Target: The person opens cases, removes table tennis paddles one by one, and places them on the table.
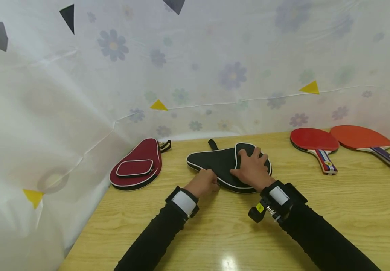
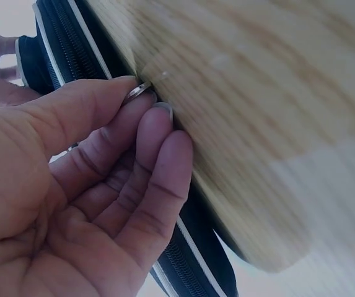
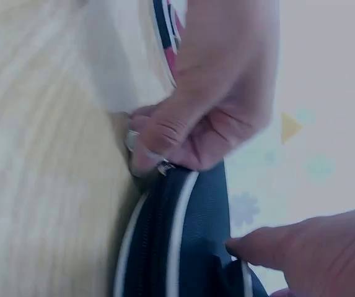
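From the head view, your black case (image 1: 222,160) lies flat on the table (image 1: 367,207) in front of you, between the dark red case (image 1: 147,152) on the left and two bats, one red (image 1: 313,139) and one orange (image 1: 359,137), on the right. Your right hand (image 1: 252,169) rests with fingers spread over the case's wide end and its pocket (image 1: 246,146), while your left hand (image 1: 204,184) is bunched at the near edge. The step in hand looks like working the zip, with the right hand as a brace; the next move seems to call for a steady pull along the edge while the case is held down, though which way cannot be told. In the left wrist view, your left thumb and index finger pinch a small metal piece, probably the zip pull (image 2: 139,91), beside the zip (image 2: 183,272); your fingers cover part of the seam, and your right hand is cut off at the corner. In the right wrist view, the slider (image 3: 165,167) shows just below your left fingers, which are blurred; most of your right hand is out of frame, and whatever the case contains is hidden.
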### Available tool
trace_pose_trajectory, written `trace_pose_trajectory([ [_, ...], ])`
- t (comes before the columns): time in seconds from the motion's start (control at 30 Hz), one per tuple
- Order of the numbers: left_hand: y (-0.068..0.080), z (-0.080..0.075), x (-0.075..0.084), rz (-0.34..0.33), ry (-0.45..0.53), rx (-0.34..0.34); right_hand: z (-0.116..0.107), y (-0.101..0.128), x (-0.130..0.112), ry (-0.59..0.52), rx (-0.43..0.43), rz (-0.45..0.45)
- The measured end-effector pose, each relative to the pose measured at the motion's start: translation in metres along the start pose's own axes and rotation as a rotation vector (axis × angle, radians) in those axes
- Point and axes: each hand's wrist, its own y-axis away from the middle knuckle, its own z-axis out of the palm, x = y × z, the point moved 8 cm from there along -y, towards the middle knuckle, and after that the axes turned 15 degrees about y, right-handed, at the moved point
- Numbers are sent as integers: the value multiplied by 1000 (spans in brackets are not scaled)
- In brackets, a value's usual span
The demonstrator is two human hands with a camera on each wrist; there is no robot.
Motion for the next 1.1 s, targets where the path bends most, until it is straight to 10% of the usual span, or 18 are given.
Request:
trace_pose_trajectory([
  [1.1,5,-8,-1,30,-43,116,6,-19,16,145,-177,-207],
])
